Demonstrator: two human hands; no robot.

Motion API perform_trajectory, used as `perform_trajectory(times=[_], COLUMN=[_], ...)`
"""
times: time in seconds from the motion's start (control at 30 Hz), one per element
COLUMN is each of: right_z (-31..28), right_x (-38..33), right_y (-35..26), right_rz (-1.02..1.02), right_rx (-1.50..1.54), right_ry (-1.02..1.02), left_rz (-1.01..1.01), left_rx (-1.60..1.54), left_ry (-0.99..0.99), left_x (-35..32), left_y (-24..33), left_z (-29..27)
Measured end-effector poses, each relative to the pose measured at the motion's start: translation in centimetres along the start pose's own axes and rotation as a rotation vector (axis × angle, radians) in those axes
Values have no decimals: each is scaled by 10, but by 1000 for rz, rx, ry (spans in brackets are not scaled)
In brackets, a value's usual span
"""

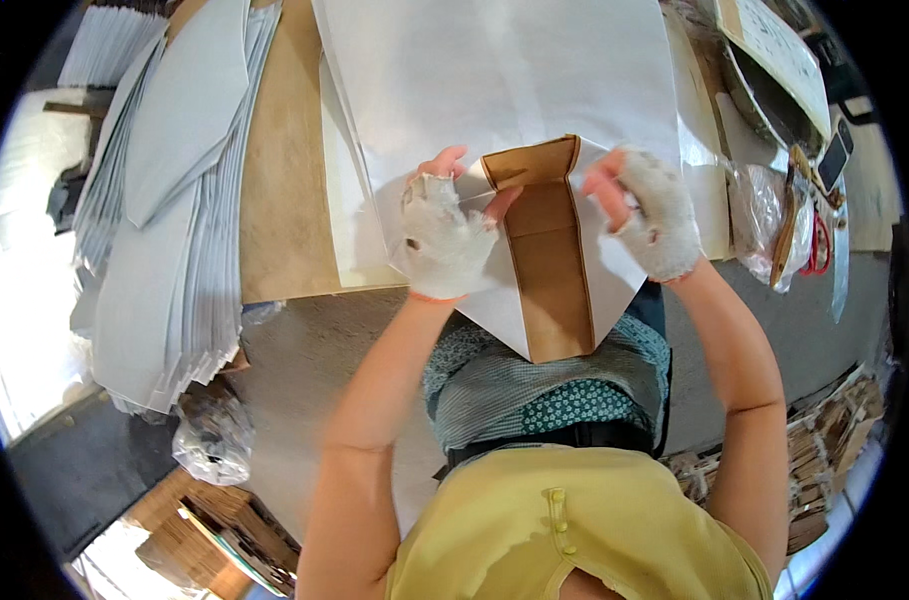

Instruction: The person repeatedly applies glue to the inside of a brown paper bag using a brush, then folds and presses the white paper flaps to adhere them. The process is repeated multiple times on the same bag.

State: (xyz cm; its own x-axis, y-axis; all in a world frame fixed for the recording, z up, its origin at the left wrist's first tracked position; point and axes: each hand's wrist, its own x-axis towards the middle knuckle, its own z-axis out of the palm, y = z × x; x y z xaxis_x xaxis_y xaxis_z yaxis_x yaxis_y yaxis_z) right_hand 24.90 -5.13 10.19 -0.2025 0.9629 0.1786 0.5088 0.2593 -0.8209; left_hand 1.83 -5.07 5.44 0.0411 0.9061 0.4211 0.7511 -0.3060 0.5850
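Note:
A long brown cardboard piece (549, 245) with raised folded sides lies on a white paper sheet (499, 315) in front of me, its near end and the sheet's pointed corner reaching past the table edge to my waist. My left hand (444, 240), in a worn whitish fingerless glove, is at the left of the cardboard. Its fingers are apart, with the thumb over the cardboard's left side. At the right side is my right hand (649, 215), gloved alike, with fingers curled in near the sheet's edge. What they pinch, if anything, is hidden.
Large white sheets (504, 70) cover the wooden table (289, 170). Stacked folded white paper pieces (174, 200) hang over its left edge. At the right lie a plastic bag (759, 205), red-handled scissors (819, 245) and a phone (834, 155). Cardboard bundles (814, 460) stand below.

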Motion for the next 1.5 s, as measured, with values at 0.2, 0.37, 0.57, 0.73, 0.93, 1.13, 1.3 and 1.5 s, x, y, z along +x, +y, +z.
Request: perform_trajectory(times=[0.2,0.37,0.57,0.73,0.93,1.13,1.3,1.5], right_z=[29,55,72,32,-4,25,21,6], right_x=[8,10,-1,1,26,19,20,20], right_y=[4,11,-20,-19,-4,26,17,14], right_rz=[240,164,-74,-271,-232,-20,62,105], right_rx=[97,104,-374,-527,-486,-477,-443,-368], right_ry=[-152,-144,-378,-85,177,117,50,-31], left_rz=[-49,-479,-530,-502,-263,-628,-368,-404], left_rx=[-191,-558,-172,-29,-662,-686,-482,-498], left_ry=[-107,-288,-343,-476,-396,-527,-299,-294], left_x=[4,19,42,51,42,52,18,9], left_y=[-4,-12,-4,5,-23,-23,-19,-19], left_z=[-3,-37,-22,-32,-3,-19,-25,-18])
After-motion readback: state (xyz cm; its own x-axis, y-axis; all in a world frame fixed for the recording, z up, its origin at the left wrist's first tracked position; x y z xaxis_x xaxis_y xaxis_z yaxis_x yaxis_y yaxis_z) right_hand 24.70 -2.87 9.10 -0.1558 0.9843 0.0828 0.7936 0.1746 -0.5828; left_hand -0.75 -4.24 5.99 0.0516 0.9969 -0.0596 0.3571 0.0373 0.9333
